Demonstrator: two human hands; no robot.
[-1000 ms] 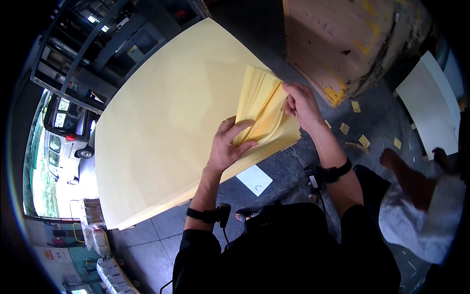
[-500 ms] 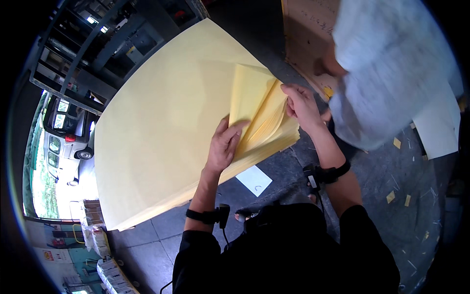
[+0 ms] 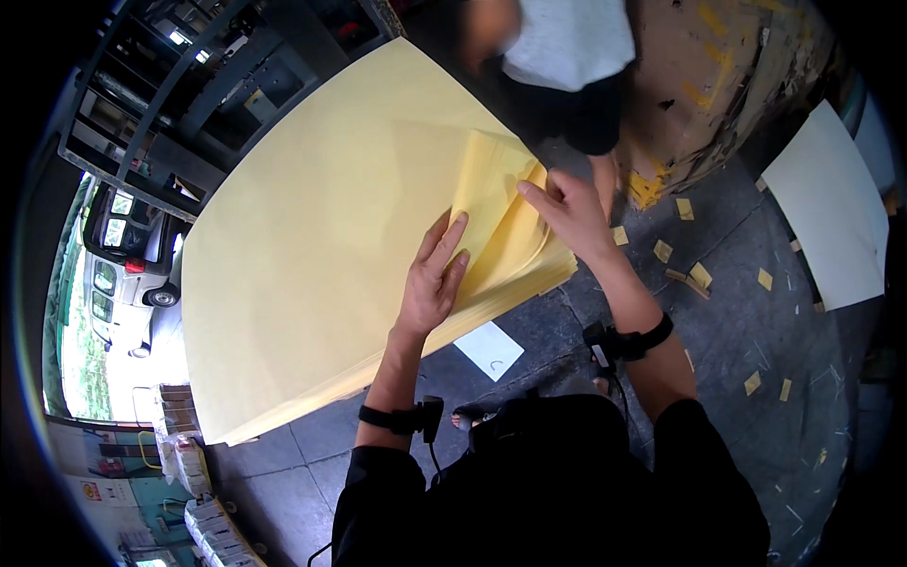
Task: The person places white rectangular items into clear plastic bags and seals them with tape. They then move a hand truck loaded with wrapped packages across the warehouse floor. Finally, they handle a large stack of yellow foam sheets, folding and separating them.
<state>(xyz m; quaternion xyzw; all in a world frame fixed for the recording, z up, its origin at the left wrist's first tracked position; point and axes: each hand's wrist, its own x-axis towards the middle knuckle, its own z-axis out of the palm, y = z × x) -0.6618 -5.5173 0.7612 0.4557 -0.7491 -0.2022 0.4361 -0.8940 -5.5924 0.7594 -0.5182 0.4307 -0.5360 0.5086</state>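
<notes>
A tall stack of large pale yellow paper sheets (image 3: 312,246) spreads out in front of me. At its near right corner, several sheets are lifted and bent back into a curled flap (image 3: 487,180). My left hand (image 3: 435,279) rests by the left edge of this flap, its fingers extended and slightly apart. My right hand (image 3: 574,215) is at the corner on the other side, closed on the curled sheet edges, with one digit lying across the top. Its remaining fingertips are partly hidden.
Beyond the right corner walks a person in a light shirt (image 3: 572,42). A large worn brown carton (image 3: 718,104) stands at the upper right, near a white board (image 3: 831,208). Yellow scraps (image 3: 699,274) and a white sheet (image 3: 489,350) lie on the floor. Dark machinery stands far left.
The person in the light shirt has moved away, up and left, uncovering the carton. My right hand has shifted slightly inward over the flap. My left fingers have spread more.
</notes>
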